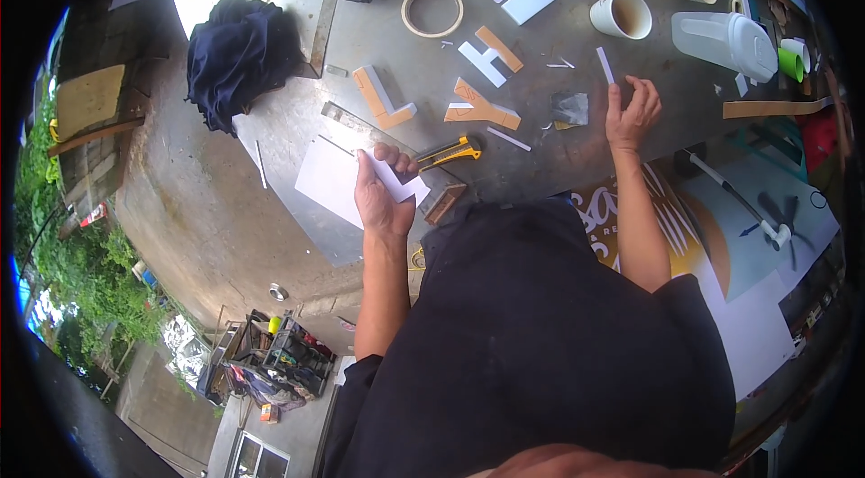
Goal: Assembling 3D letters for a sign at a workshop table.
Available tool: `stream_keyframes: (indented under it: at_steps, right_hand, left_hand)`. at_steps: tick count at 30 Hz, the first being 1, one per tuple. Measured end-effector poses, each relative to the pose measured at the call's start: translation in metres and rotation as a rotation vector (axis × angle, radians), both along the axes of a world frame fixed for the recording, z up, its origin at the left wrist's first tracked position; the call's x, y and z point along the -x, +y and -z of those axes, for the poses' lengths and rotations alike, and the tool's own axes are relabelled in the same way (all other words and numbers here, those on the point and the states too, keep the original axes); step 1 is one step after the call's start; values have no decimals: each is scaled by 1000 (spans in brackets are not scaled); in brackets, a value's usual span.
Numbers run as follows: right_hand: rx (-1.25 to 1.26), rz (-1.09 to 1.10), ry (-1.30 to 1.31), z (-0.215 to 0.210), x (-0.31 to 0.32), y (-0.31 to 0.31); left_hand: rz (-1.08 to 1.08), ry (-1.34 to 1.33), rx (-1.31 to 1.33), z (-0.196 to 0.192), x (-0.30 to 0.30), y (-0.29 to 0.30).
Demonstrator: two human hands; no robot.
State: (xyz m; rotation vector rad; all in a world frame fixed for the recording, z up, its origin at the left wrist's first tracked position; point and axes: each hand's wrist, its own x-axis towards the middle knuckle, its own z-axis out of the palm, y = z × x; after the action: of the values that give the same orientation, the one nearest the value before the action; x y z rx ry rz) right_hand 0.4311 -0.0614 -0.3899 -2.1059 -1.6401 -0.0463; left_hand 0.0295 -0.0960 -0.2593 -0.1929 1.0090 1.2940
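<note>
Two hands work at the desk [541,154]. Left hand [380,199] grip closes on a white sheet [329,181] beside the yellow knife [450,153]. Right hand [632,110] rests open, holding nothing. Several cut letters [480,107] lie finished; the sheet remains uncut.

Left hand [382,199] fingers curled, right hand [632,113] open, arm extended
</note>
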Motion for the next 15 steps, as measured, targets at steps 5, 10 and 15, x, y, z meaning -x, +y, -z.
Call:
stream_keyframes:
  at_steps: [5,10,15]
  right_hand:
    - [26,9,25,-5,4,0]
    - [19,8,48,-6,5,-1]
    - [10,14,51,-10,5,1]
  left_hand:
    - [33,29,3,-2,-7,8]
    - [86,27,-44,-3,-11,12]
    - [110,23,-26,-5,-20,16]
